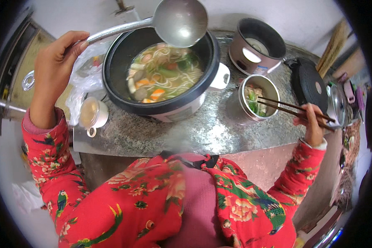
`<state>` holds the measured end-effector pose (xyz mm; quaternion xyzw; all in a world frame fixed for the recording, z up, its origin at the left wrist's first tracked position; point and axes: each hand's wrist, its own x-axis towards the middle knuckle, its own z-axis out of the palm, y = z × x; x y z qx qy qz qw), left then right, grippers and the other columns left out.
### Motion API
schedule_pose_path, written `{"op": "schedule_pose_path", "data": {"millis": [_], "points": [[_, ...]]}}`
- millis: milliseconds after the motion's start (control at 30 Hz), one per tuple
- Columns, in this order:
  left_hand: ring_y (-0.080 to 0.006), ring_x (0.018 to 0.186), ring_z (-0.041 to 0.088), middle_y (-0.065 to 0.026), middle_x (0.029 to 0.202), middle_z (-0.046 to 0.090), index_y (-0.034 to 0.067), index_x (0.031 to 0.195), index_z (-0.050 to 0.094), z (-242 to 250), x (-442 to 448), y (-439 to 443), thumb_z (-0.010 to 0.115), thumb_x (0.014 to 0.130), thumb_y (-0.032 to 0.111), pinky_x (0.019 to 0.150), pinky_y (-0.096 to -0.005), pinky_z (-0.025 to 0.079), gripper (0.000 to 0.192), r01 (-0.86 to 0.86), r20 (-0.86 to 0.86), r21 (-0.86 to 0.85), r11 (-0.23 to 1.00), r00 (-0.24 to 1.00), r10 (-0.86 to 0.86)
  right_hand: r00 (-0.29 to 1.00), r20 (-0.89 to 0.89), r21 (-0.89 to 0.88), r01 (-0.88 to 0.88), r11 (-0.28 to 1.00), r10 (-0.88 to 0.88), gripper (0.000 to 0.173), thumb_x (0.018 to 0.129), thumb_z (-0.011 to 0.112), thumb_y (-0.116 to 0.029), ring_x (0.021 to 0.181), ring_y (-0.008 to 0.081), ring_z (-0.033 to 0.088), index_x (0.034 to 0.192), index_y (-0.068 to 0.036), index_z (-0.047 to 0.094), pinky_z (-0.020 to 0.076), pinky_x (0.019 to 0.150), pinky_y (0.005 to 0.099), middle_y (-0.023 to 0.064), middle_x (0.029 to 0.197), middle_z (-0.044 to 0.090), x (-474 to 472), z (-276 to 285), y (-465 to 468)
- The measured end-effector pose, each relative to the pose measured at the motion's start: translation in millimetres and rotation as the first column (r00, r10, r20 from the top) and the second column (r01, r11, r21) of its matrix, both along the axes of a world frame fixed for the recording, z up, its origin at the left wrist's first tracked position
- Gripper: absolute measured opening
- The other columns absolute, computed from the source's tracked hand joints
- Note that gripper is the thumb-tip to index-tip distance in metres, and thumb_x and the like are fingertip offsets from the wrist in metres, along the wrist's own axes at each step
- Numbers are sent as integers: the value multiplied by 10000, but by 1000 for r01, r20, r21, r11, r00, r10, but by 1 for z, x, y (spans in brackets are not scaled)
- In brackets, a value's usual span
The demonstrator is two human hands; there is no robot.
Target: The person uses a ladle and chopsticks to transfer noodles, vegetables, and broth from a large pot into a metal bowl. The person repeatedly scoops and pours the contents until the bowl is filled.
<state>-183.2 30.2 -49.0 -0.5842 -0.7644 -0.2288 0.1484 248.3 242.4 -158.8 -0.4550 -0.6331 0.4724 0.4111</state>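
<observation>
My left hand (57,62) grips the handle of a metal ladle (181,23), whose round bowl is raised over the far rim of a large dark cooking pot (111,90). Inside the pot is soup (167,73) with noodles, orange chunks, balls and greens. In my right hand (311,122) is a pair of dark chopsticks (285,108); their tips reach into a stainless steel container (274,83) holding greens and other food (255,102).
Behind the steel container stands an electric cooker (248,59). A round black appliance (310,82) is at the right. Plastic bags (86,71) and a lidded plastic tub (94,113) lie left of the pot on the stone counter (136,136).
</observation>
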Motion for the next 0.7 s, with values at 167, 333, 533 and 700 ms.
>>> {"op": "schedule_pose_path", "data": {"millis": [167,333,533,700], "points": [[-276,627,536,-100,690,565,103,839,570,-18,-24,-24,537,746,193,520,-332,403,133,-151,-288,-68,986,950,125,999,-9,150,-48,988,50,248,837,431,-213,514,165,536,823,22,511,445,469,245,103,665,539,-10,19,-16],[-275,637,536,-89,679,557,120,830,563,-34,-28,-31,514,747,195,516,-365,398,122,-139,-341,-97,986,935,98,997,-55,259,-36,965,52,233,838,416,-185,528,159,531,815,29,505,430,483,238,96,671,511,-15,34,-39],[-223,608,510,-47,626,523,116,833,550,-42,-32,-31,523,682,107,516,-340,392,153,-23,-507,-14,1000,862,13,997,-68,366,51,929,-28,216,843,403,-160,533,172,513,815,33,496,419,499,255,101,718,490,10,36,-82],[-189,667,495,-21,663,508,95,853,543,-51,-35,-27,493,660,46,550,-313,387,205,-36,-629,7,999,777,33,988,-124,376,133,917,-92,208,840,408,-152,531,177,514,809,32,500,425,487,258,107,753,482,32,26,-122]]}}
